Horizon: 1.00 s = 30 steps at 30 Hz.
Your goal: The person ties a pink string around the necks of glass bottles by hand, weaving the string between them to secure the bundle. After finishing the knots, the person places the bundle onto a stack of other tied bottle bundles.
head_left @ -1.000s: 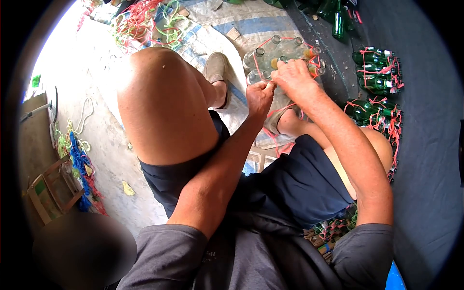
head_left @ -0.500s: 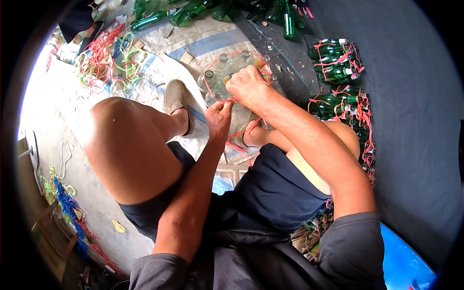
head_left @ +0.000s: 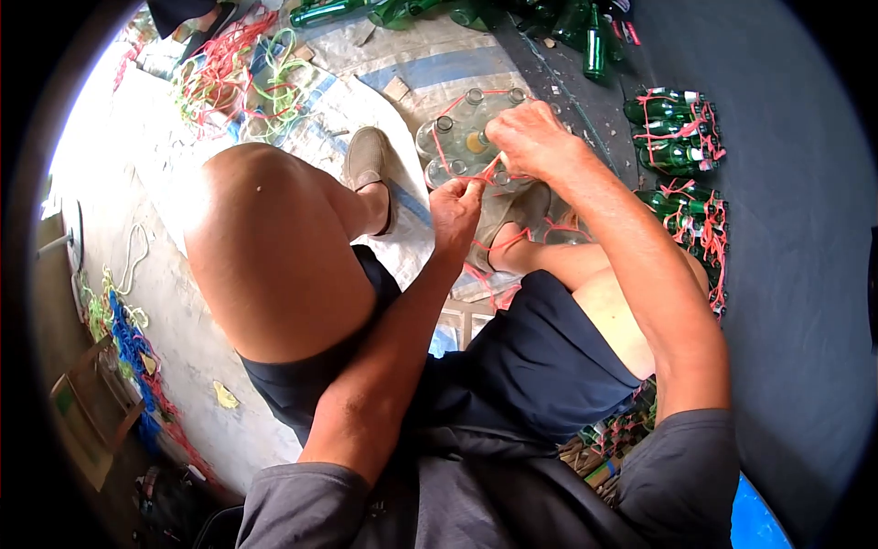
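Clear glass bottles [head_left: 427,139] stand upright in a close cluster on the sacking between my feet, with red plastic twine [head_left: 440,151] running round their necks. My left hand [head_left: 455,215] is closed at the near side of the cluster, pinching the twine between thumb and fingers. Just above and to the right, my right hand [head_left: 533,137] is also closed on the twine, which stretches taut between the two hands. My right hand and forearm hide some of the bottles on the right. A loose length of twine trails down near my right shoe [head_left: 519,212].
Tied bundles of green bottles [head_left: 672,133] lie on the right by a dark sheet [head_left: 786,229]. Loose green bottles [head_left: 594,46] lie at the top. A tangle of red and green twine [head_left: 229,87] is at upper left. Another person's foot [head_left: 215,23] shows there.
My right hand has drawn up and away from the left, pulling the twine tight. The whole view has shifted, so the scene sits further right.
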Each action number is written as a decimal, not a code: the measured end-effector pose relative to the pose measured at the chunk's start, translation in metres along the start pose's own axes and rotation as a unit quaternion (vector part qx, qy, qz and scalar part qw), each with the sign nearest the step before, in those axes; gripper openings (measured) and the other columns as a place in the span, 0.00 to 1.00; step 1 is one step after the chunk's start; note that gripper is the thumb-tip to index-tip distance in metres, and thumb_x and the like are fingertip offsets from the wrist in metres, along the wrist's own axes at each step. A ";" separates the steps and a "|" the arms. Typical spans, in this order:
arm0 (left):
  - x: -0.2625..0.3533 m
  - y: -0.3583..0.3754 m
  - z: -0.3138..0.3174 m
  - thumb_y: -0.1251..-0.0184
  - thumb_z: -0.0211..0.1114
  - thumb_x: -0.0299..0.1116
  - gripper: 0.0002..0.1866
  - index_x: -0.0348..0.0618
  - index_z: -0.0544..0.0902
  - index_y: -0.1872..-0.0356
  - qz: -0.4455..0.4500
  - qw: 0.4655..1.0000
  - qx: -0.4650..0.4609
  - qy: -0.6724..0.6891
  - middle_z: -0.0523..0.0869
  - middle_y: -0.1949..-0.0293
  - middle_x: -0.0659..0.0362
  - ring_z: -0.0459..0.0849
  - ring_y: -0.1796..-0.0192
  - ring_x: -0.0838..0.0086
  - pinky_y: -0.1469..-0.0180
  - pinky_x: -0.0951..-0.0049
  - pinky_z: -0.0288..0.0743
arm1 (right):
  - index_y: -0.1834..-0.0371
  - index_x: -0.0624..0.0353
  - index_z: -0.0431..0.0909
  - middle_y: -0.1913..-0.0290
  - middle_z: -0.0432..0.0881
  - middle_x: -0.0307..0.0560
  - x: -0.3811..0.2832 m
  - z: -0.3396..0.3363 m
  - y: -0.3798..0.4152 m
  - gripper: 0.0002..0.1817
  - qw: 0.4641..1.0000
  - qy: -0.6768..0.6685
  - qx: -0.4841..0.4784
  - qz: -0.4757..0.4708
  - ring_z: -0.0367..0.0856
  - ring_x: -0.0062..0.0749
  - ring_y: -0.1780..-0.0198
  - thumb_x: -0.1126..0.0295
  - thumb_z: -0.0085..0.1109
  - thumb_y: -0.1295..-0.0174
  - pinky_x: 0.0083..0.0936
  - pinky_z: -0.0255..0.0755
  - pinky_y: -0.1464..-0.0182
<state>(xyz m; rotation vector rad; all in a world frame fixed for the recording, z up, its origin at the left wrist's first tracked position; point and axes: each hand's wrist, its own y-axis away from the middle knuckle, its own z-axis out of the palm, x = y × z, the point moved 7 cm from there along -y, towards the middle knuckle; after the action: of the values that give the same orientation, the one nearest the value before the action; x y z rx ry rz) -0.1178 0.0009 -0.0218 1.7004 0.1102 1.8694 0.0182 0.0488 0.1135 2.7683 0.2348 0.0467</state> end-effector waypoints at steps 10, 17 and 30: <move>0.002 0.001 0.002 0.24 0.68 0.31 0.10 0.34 0.91 0.63 0.017 1.000 0.002 0.010 0.75 0.76 0.74 0.65 0.75 0.90 0.74 0.79 0.56 | 0.67 0.59 0.84 0.66 0.88 0.57 0.017 0.011 -0.007 0.06 0.999 -0.011 0.028 -0.014 0.88 0.58 0.58 0.69 0.67 0.46 0.53 0.78 0.58; 0.000 0.001 0.003 0.24 0.68 0.30 0.10 0.33 0.91 0.62 0.020 0.999 0.003 0.031 0.75 0.76 0.75 0.66 0.74 0.90 0.72 0.79 0.57 | 0.68 0.58 0.81 0.68 0.88 0.57 0.024 0.007 -0.009 0.06 0.997 -0.024 0.076 -0.025 0.87 0.63 0.61 0.68 0.67 0.43 0.56 0.77 0.60; -0.005 0.001 0.000 0.24 0.66 0.30 0.11 0.33 0.89 0.65 0.029 0.999 0.017 0.005 0.74 0.75 0.75 0.66 0.72 0.89 0.71 0.78 0.58 | 0.63 0.56 0.76 0.64 0.86 0.51 0.029 0.014 -0.011 0.06 0.993 -0.011 0.116 -0.037 0.86 0.60 0.59 0.71 0.63 0.39 0.55 0.77 0.61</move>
<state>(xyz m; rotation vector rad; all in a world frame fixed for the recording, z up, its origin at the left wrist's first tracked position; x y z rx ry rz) -0.1180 -0.0020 -0.0259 1.7352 0.0981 1.9291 0.0455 0.0587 0.0970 2.9850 0.3586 -0.0309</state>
